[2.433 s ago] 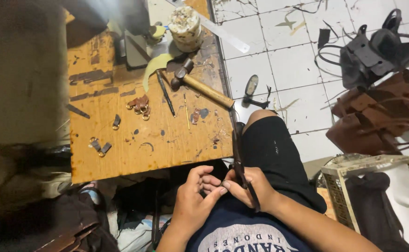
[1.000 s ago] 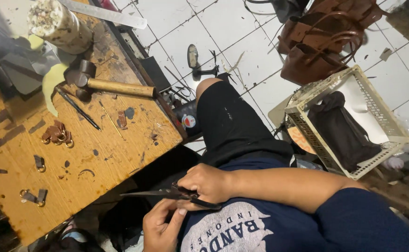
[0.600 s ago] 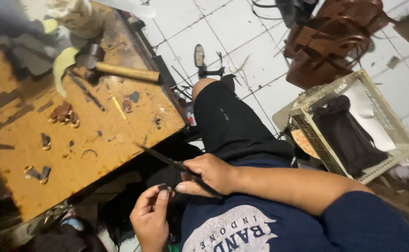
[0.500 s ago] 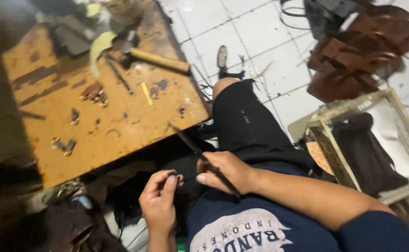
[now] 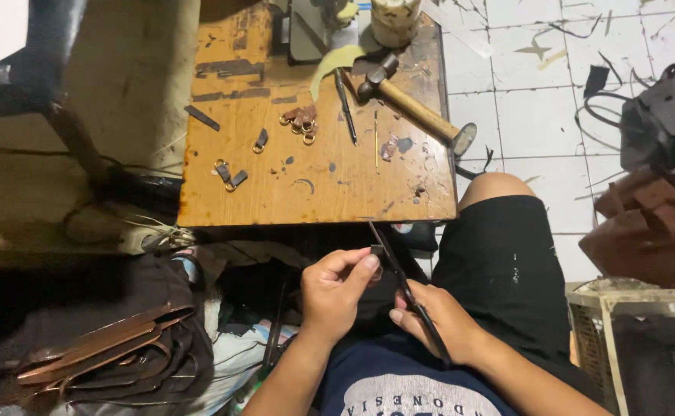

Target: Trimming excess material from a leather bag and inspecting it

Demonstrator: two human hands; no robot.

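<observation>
My right hand (image 5: 434,320) grips long dark scissors (image 5: 399,277), their blades pointing up toward the front edge of the wooden table (image 5: 276,196). Thumb and forefinger of my left hand (image 5: 336,289) pinch a small dark leather piece (image 5: 376,251) right against the blades. Both hands sit over my lap, just below the table edge, close to my knee in black shorts (image 5: 499,262).
On the table lie a hammer (image 5: 414,108), a thin dark tool (image 5: 345,104), small leather tabs with metal rings (image 5: 300,122) and a tall pot (image 5: 394,19). Brown leather straps (image 5: 114,350) pile at the lower left. Leather bags (image 5: 646,223) and a basket (image 5: 622,339) stand on the tiled floor at right.
The view swung back to face the table squarely. My left hand rose to the scissor blades and now pinches the small leather piece; my right hand kept hold of the scissors.
</observation>
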